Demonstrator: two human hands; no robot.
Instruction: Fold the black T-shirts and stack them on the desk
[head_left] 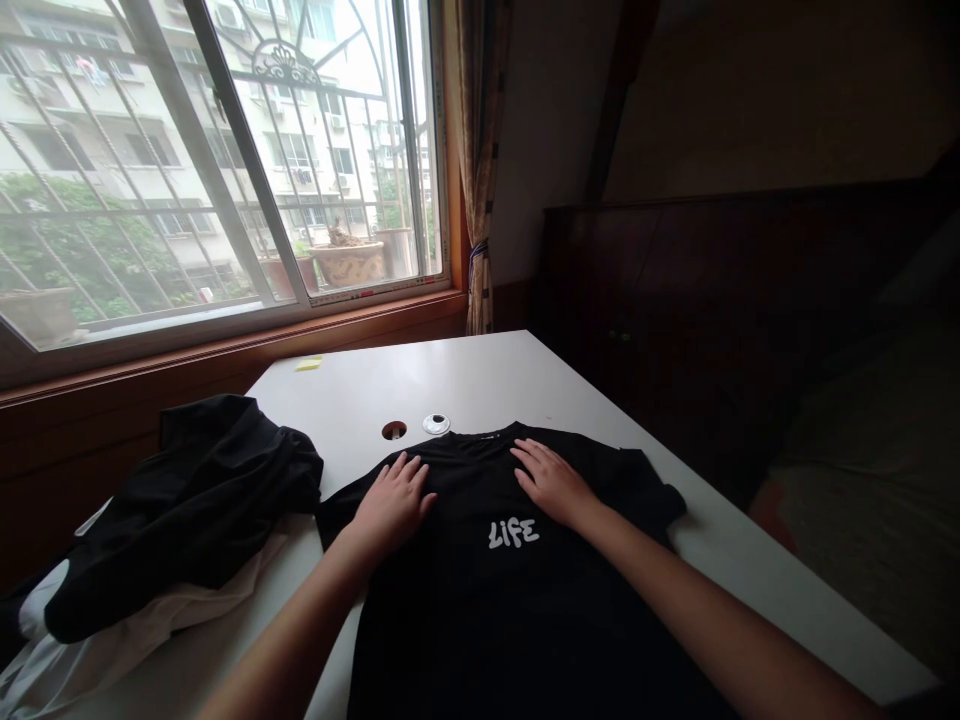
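Note:
A black T-shirt [480,620] lies spread out on the white table, its collar at the far end and its hem running out of view towards me. White lettering on its chest appears upside down. My left hand [394,500] rests flat on the left shoulder area of the shirt, fingers extended. On the other side of the collar, my right hand [553,482] also lies flat on the fabric with its fingers stretched out. Neither hand grips the cloth.
On the left of the white table [465,375] sits a heap of black clothes [202,500] over white cloth [187,610]. Beyond the collar are a round cable hole [394,430] and a white ring-shaped cover [436,424]. A yellow slip [308,364] lies near the window [337,150].

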